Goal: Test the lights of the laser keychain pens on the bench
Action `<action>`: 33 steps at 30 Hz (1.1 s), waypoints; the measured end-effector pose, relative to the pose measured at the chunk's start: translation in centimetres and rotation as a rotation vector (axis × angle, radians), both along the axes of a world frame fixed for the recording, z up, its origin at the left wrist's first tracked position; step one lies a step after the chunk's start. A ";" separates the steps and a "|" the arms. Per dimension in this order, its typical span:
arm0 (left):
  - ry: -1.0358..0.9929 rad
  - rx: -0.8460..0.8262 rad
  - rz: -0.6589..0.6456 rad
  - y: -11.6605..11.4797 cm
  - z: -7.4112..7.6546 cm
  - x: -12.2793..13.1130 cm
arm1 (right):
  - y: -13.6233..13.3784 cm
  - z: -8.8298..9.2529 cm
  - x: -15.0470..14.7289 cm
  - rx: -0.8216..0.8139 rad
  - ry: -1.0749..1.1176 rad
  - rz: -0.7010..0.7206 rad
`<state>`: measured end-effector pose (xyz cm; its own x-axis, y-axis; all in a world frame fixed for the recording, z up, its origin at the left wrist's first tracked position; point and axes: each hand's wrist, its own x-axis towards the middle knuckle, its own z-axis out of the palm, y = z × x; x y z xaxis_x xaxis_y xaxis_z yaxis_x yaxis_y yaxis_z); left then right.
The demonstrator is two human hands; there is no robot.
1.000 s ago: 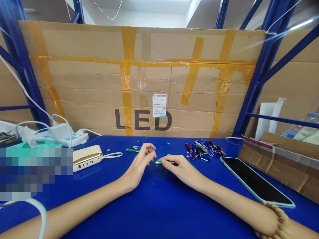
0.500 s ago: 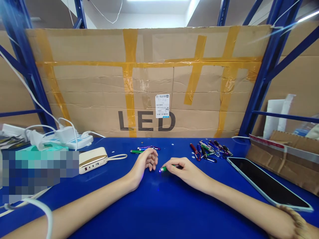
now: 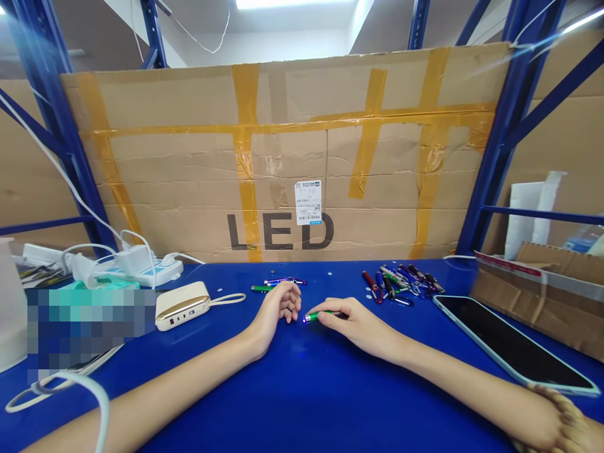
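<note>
My right hand [image 3: 346, 316] grips a small green mini flashlight [image 3: 313, 317] between thumb and fingers, just above the blue table. Its silver tip points left and glows blue-violet. My left hand [image 3: 282, 309] rests on its side a short way to the left, fingers loosely curled and apart, holding nothing. Just behind it lie another green flashlight [image 3: 261, 289] and a purple-blue one [image 3: 285, 281], partly hidden by the fingers. To the right, beyond my right hand, several coloured flashlights with clips [image 3: 400, 281] form a loose pile.
A black-screened phone [image 3: 512, 343] lies at right, before an open cardboard box [image 3: 542, 296]. At left are a cream power bank [image 3: 183, 306], a power strip [image 3: 163, 272] and white cables [image 3: 101, 402]. A tall cardboard panel [image 3: 198, 176] stands behind the table [image 3: 302, 396].
The camera view has tilted and shifted slightly. My right hand still holds the lit green flashlight, with slightly more of its barrel showing; my left hand stays in place.
</note>
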<state>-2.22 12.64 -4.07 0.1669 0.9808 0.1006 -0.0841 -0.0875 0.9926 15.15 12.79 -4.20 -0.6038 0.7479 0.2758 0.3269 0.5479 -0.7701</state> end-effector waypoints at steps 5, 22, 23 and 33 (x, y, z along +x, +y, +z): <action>0.000 0.003 -0.001 0.0 0.0 0.1 | 0.0 0.1 0.1 -0.003 0.009 0.008; 0.011 0.001 0.002 0.0 0.0 0.1 | 0.0 0.0 0.0 0.008 -0.036 -0.063; 0.010 0.002 0.001 0.0 0.0 0.1 | 0.0 0.0 0.0 0.006 -0.036 -0.057; 0.007 0.008 -0.007 0.1 -0.1 0.1 | 0.0 -0.1 0.0 0.002 -0.047 -0.002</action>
<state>-2.15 12.75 -4.12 0.1741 0.9789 0.1074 -0.0781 -0.0950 0.9924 15.19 12.81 -4.31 -0.6148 0.7484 0.2489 0.3633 0.5488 -0.7529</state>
